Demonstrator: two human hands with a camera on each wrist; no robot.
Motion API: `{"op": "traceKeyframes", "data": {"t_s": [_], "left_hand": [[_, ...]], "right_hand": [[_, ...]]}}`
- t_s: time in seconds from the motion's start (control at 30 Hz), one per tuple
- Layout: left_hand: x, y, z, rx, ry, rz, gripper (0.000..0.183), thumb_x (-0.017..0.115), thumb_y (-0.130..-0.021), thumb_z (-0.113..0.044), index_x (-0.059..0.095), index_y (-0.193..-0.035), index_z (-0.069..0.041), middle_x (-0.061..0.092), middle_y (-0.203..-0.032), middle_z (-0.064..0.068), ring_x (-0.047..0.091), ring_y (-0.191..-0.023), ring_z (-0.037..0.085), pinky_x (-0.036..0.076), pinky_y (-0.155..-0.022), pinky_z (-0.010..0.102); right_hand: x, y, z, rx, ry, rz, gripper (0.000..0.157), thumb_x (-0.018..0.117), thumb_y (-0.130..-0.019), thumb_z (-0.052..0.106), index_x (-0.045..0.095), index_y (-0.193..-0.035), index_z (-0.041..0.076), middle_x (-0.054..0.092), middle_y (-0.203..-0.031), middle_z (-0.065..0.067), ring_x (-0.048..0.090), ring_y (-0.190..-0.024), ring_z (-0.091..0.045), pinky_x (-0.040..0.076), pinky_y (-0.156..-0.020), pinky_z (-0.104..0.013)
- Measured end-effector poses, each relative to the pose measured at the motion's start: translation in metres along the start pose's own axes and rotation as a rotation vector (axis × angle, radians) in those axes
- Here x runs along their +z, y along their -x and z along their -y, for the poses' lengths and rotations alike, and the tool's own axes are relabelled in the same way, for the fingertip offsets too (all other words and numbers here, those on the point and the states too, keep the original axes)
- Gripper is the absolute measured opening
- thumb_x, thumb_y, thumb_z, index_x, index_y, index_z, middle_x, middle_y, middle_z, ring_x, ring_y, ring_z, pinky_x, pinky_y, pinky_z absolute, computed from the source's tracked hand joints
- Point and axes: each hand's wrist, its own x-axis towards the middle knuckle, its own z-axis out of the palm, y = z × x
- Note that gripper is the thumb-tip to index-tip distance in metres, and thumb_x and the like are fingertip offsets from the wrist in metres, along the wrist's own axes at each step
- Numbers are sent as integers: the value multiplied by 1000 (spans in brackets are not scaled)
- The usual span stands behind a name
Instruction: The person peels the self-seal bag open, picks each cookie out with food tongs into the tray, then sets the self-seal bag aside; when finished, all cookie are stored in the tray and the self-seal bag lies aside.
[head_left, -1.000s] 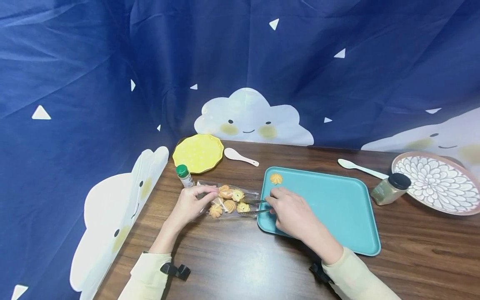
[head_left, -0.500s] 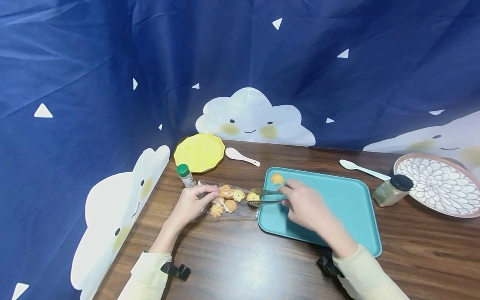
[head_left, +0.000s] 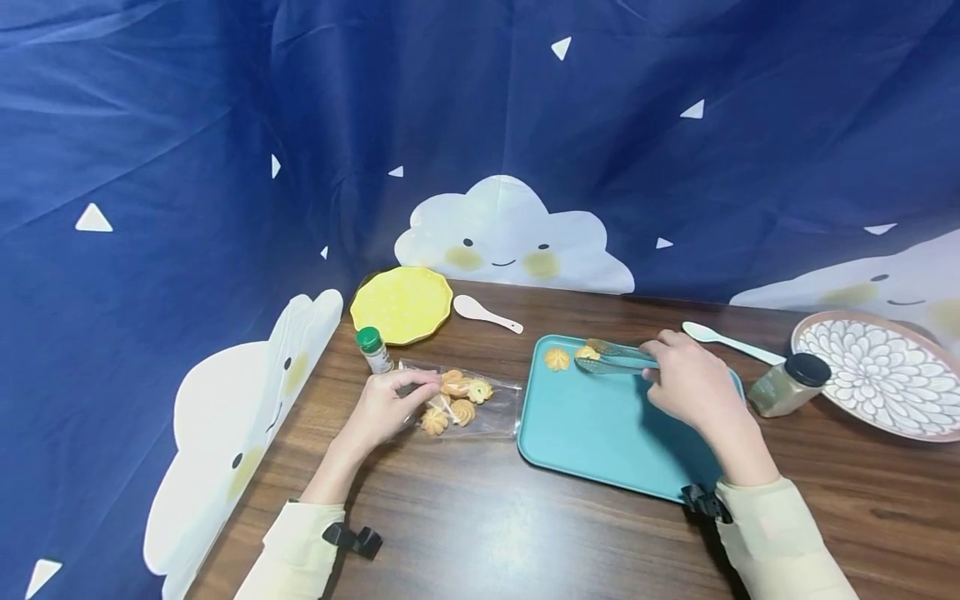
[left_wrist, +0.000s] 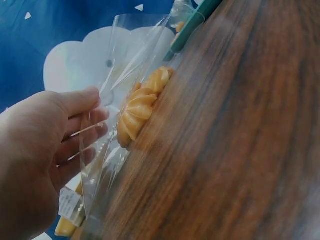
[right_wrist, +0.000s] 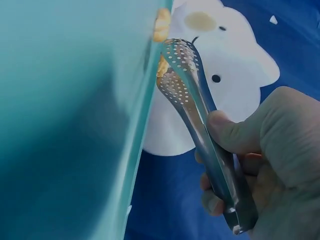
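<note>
My left hand (head_left: 386, 408) pinches the open edge of a clear plastic bag (head_left: 495, 425) between thumb and fingers. Inside the bag lie several piped butter cookies (head_left: 462, 412); one ridged cookie (left_wrist: 136, 112) shows large in the left wrist view. Metal tongs (right_wrist: 216, 165) with perforated ends are gripped by my right hand (head_left: 693, 379), thumb on one arm and fingers round the other. Between the tong ends, over the upper left of the teal tray (head_left: 592, 442), is a butter cookie (head_left: 587, 353). Beside it another cookie (head_left: 557, 359) lies on the tray.
Behind the bag stand a green-capped shaker (head_left: 372, 350), a yellow plate (head_left: 401, 307) and a white spoon (head_left: 486, 314). Right of the tray are a black-lidded jar (head_left: 787, 386), a pale spoon (head_left: 731, 342) and a petal-patterned plate (head_left: 885, 375). A blue cloth (head_left: 480, 100) hangs behind.
My right hand has drawn the tongs with a cookie out of the bag and moved right and back over the tray. The left hand keeps its place at the bag.
</note>
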Motion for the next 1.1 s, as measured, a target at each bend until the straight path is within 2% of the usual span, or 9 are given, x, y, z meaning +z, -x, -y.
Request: {"op": "traceKeyframes", "data": {"t_s": [0.33, 0.63, 0.97, 1.1], "left_hand": [[1, -2, -1, -13, 7, 12, 24, 71, -92, -47, 79, -105, -28, 77, -111, -17, 72, -110, 3, 57, -102, 30], [-1, -1, -1, -21, -5, 13, 26, 70, -92, -48, 79, -105, -28, 77, -111, -19, 71, -110, 1, 57, -102, 30], [-2, 0, 0, -17, -11, 15, 22, 71, -92, -45, 79, -105, -29, 77, -111, -17, 72, -111, 3, 57, -103, 31], [0, 0, 2, -1, -14, 6, 22, 71, -93, -45, 79, -105, -28, 77, -110, -17, 72, -110, 3, 57, -102, 31]], "right_hand": [[7, -3, -13, 13, -28, 41, 36, 66, -91, 11, 67, -125, 1, 65, -119, -20, 65, -102, -38, 54, -76, -56], [7, -4, -13, 20, -36, 73, 38, 66, -91, 13, 65, -127, 1, 64, -122, -20, 64, -107, -39, 54, -73, -56], [0, -2, -9, 49, -75, 123, 41, 64, -93, 19, 63, -132, 4, 63, -128, -21, 65, -107, -42, 52, -85, -62], [-5, -1, -8, 47, -80, 111, 41, 64, -93, 20, 64, -131, 5, 63, -126, -20, 65, -106, -43, 52, -84, -62]]}}
